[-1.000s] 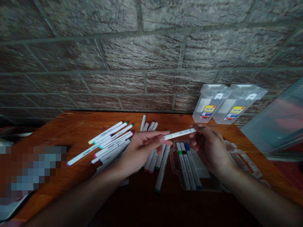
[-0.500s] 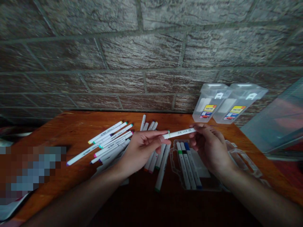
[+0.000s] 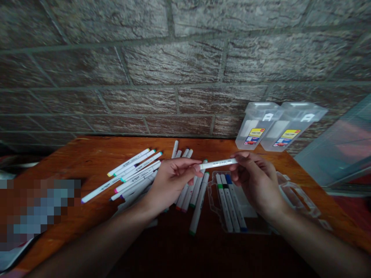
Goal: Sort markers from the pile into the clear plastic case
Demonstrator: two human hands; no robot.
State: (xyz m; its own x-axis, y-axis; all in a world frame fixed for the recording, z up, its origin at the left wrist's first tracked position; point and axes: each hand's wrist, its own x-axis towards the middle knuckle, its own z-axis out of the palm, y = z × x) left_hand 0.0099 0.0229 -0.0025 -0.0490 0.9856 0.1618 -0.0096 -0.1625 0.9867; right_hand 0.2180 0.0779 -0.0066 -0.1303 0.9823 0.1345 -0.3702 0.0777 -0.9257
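Both my hands hold one white marker [image 3: 218, 163] level above the wooden table [image 3: 87, 154]. My left hand [image 3: 172, 181] pinches its left end between thumb and fingers. My right hand [image 3: 255, 181] grips the right end with curled fingers. Below the marker lies an open clear plastic case [image 3: 246, 210] with three markers [image 3: 230, 202] in it, capped green, black and blue. A loose pile of white markers [image 3: 136, 172] with coloured caps lies to the left and under my left hand.
Two clear plastic marker boxes [image 3: 276, 127] with yellow labels stand against the brick wall at the back right. A blurred-out patch [image 3: 37, 208] covers the table's left front. A glassy panel [image 3: 342, 146] rises at the right edge.
The marker has tilted slightly toward level and my right hand's end has dropped a little. Both hands stay in about the same place.
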